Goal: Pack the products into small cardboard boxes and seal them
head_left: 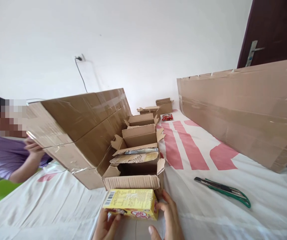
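A small yellow carton (131, 199) with a barcode and red print lies on the white cloth in front of me. At its left front corner, my left hand (106, 225) grips it with thumb and fingers. My right hand (170, 215) presses its fingers against the carton's right end, with the thumb held lower and apart. Just beyond stands an open cardboard box (132, 181), its flaps folded outward and its inside dark. Behind that, a second open box (140, 136) has a greyish flat thing at its near edge.
Further open boxes (163, 106) run back toward the wall, near a red packet (167, 117). Large cardboard panels stand left (88, 123) and right (243, 110). A green utility knife (224, 190) lies at right. Another person (6, 153) sits behind the left panel.
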`<state>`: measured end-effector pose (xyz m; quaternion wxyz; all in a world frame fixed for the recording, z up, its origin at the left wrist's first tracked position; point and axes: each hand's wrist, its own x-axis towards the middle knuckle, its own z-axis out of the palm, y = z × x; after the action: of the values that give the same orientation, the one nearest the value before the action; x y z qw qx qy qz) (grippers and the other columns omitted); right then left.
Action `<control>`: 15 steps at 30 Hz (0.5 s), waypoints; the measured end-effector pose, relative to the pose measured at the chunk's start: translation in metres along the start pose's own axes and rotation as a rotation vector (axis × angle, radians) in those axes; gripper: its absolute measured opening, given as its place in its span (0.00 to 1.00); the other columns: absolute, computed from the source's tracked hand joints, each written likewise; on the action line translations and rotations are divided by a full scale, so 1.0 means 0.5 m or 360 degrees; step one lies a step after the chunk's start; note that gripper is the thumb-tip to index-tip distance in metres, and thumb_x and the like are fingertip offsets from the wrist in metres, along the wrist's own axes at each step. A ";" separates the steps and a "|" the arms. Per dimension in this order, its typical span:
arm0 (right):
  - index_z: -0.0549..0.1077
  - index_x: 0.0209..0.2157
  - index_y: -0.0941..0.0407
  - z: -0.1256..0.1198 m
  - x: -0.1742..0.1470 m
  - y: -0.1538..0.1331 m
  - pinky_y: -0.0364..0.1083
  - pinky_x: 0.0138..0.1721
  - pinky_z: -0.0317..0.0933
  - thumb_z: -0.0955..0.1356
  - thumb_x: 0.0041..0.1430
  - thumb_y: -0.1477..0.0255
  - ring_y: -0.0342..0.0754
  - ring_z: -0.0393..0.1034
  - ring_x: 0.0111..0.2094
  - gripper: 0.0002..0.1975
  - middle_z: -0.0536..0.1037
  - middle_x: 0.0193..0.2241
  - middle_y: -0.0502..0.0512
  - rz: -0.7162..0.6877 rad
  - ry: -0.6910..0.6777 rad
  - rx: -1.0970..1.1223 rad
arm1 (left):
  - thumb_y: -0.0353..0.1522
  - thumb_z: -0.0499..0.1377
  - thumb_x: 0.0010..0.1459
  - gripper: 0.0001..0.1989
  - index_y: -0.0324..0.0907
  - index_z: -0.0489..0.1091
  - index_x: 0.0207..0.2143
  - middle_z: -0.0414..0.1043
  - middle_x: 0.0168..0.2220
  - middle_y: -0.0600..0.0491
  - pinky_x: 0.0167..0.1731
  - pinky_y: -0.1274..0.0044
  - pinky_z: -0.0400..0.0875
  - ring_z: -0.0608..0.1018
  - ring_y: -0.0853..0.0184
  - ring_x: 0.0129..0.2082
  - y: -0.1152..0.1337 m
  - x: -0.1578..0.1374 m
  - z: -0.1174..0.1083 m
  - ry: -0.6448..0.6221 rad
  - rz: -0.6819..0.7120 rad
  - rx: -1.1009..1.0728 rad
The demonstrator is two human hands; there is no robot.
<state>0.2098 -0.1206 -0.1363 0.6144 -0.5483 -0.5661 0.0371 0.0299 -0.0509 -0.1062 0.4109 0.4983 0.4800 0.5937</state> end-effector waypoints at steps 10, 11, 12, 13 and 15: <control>0.65 0.47 0.55 -0.001 -0.004 0.005 0.54 0.55 0.61 0.61 0.62 0.59 0.60 0.59 0.60 0.18 0.58 0.62 0.66 0.0008 -0.0034 0.0004 | 0.47 0.65 0.49 0.27 0.48 0.69 0.50 0.70 0.54 0.51 0.49 0.74 0.71 0.73 0.56 0.52 0.016 -0.003 -0.003 -0.0026 0.0000 0.0091; 0.65 0.48 0.55 0.000 -0.004 0.005 0.55 0.55 0.61 0.61 0.62 0.59 0.61 0.59 0.60 0.17 0.57 0.62 0.66 0.0012 -0.0036 0.0009 | 0.46 0.65 0.49 0.27 0.48 0.68 0.50 0.70 0.54 0.51 0.50 0.73 0.70 0.72 0.56 0.54 0.015 -0.001 -0.008 -0.0052 -0.0022 0.0100; 0.65 0.48 0.55 -0.001 -0.005 0.006 0.55 0.55 0.61 0.61 0.62 0.60 0.61 0.59 0.60 0.17 0.57 0.62 0.66 0.0011 -0.0038 0.0012 | 0.46 0.66 0.49 0.27 0.47 0.69 0.50 0.69 0.55 0.51 0.52 0.72 0.70 0.71 0.55 0.55 0.015 0.002 -0.013 -0.0082 -0.0047 0.0108; 0.65 0.48 0.55 -0.001 -0.005 0.007 0.56 0.55 0.61 0.61 0.62 0.60 0.61 0.59 0.60 0.18 0.57 0.62 0.66 0.0005 -0.0039 0.0012 | 0.45 0.67 0.48 0.27 0.47 0.69 0.50 0.69 0.55 0.50 0.53 0.72 0.69 0.70 0.54 0.57 0.014 0.005 -0.018 -0.0109 -0.0070 0.0117; 0.64 0.50 0.56 -0.001 -0.004 0.009 0.56 0.54 0.62 0.62 0.62 0.60 0.62 0.59 0.60 0.19 0.58 0.62 0.67 -0.0013 -0.0042 0.0006 | 0.44 0.68 0.46 0.28 0.46 0.69 0.48 0.68 0.56 0.50 0.53 0.71 0.69 0.68 0.52 0.59 0.014 0.009 -0.026 -0.0144 -0.0099 0.0133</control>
<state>0.2121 -0.1205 -0.1409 0.6080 -0.5442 -0.5764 0.0430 0.0161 -0.0501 -0.0989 0.4294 0.5262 0.5006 0.5368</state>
